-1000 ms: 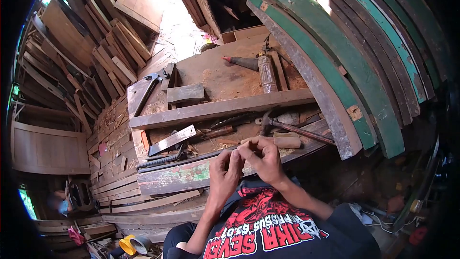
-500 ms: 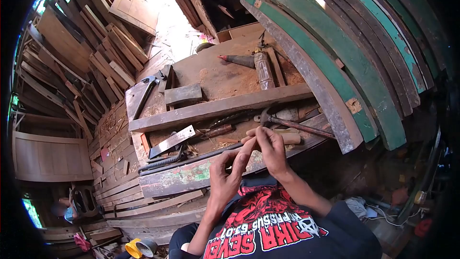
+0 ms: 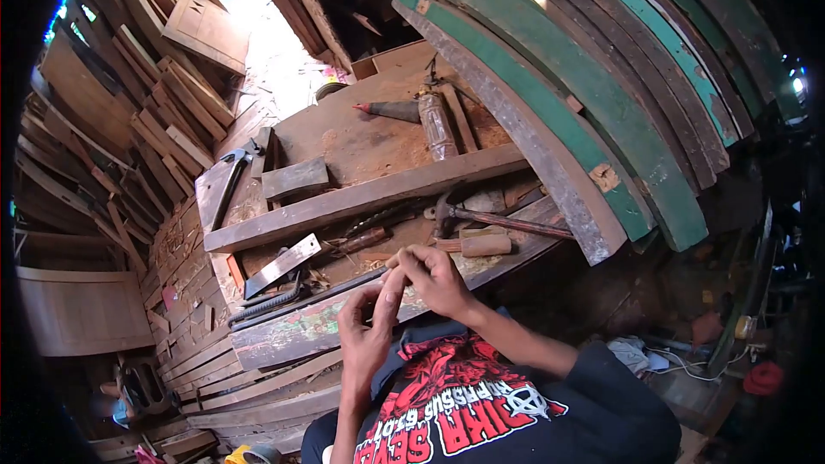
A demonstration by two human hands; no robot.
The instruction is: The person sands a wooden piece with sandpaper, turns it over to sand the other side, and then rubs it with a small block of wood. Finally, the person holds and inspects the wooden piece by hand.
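Note:
My left hand (image 3: 368, 326) is raised in front of my shirt at the bench's near edge. One of its digits points up while the others bend, with a gap between them. My right hand (image 3: 440, 282) meets it from the right, its thumb and fingers pinched together at the tip of that raised digit. Whether something tiny sits between the fingertips I cannot make out. Just beyond my hands lie a wooden block (image 3: 486, 246) and a claw hammer (image 3: 507, 222). To their left is a try square (image 3: 284, 265) with a metal blade.
A long timber (image 3: 369, 199) crosses the workbench (image 3: 344, 137). Beyond it are a second hammer (image 3: 228, 189), a grey block (image 3: 295, 179) and a plastic bottle (image 3: 436, 126). Curved green boards (image 3: 559, 69) are stacked at right. Planks (image 3: 155, 94) lean at left.
The view has shifted, so the bench sits further left. My joined hands have drawn slightly back from the wooden block, which now shows more fully. The fingertips remain together.

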